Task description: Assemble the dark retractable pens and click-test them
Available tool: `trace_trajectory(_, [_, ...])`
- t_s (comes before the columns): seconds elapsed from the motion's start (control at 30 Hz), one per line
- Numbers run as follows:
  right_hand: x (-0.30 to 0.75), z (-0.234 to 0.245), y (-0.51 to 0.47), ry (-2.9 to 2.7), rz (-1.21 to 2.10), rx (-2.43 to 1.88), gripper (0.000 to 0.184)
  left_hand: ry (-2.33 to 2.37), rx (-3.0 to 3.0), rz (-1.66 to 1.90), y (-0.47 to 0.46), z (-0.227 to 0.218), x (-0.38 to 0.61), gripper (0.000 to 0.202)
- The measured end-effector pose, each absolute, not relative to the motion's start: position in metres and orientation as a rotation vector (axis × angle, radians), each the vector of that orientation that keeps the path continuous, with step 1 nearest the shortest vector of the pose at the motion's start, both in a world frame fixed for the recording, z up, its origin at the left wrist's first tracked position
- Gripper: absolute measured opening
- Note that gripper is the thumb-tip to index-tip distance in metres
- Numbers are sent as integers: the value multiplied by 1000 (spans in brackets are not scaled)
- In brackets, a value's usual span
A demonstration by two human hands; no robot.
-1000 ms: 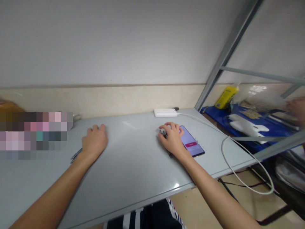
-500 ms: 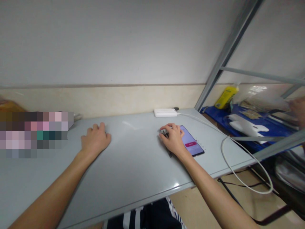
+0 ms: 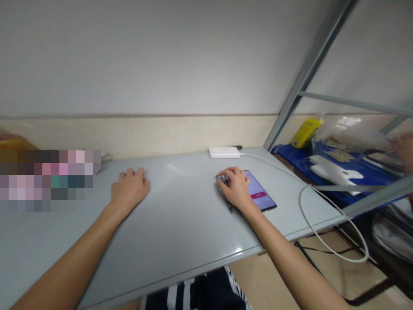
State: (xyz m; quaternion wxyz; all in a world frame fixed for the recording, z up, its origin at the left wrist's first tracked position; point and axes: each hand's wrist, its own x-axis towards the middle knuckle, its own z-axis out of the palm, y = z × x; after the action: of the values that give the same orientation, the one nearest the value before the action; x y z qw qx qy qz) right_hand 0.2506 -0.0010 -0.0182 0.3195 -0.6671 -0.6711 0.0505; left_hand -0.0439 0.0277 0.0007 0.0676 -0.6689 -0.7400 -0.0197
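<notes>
My left hand (image 3: 129, 188) rests palm down on the grey desk, fingers apart and slightly bent, with nothing under it that I can see. On the right side, my right hand (image 3: 235, 186) curls its thumb and fingers over a thin dark grey object (image 3: 229, 207). Part of that object sticks out below the hand; its kind is hidden by the fingers. A smartphone (image 3: 263, 199) with a lit lilac screen and a red button lies just right of that hand, partly behind it.
A white power-bank-like block (image 3: 225, 153) stands by the wall, its white cable (image 3: 301, 206) looping over the desk's right edge. Beyond the metal frame (image 3: 295, 97), a blue table (image 3: 346, 160) holds a yellow packet (image 3: 306, 131). Another person's hand (image 3: 403, 148) is there. Blurred items lie left.
My right hand's thumb and fingers have shifted slightly around the dark grey object. My left hand and the phone stay nearly in place.
</notes>
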Motion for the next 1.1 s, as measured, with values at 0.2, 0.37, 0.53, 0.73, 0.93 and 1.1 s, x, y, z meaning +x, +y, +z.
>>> trace_trajectory(0.2, [250,-18,-2,-1761,145,-1755,19,-2182,-2027,-32,29,-2,-44,43])
trace_trajectory(0.37, [251,-18,-2,-1756,156,-1752,18,-2053,-2014,-40,31,-8,-44,39])
trace_trajectory(0.53, [250,-19,-1,-1759,132,-1743,18,-1903,-2008,-170,24,-13,-32,32])
trace_trajectory(0.73, [242,-19,-4,-1815,72,-1641,14,-1670,-2280,-366,8,-18,4,23])
trace_trajectory(0.93, [237,-11,-8,-2076,193,-1145,14,-1262,-2735,-676,-5,-18,29,22])
trace_trajectory(1.1, [222,-12,-14,-2227,404,-966,20,-857,-2903,-917,-9,-22,28,16])
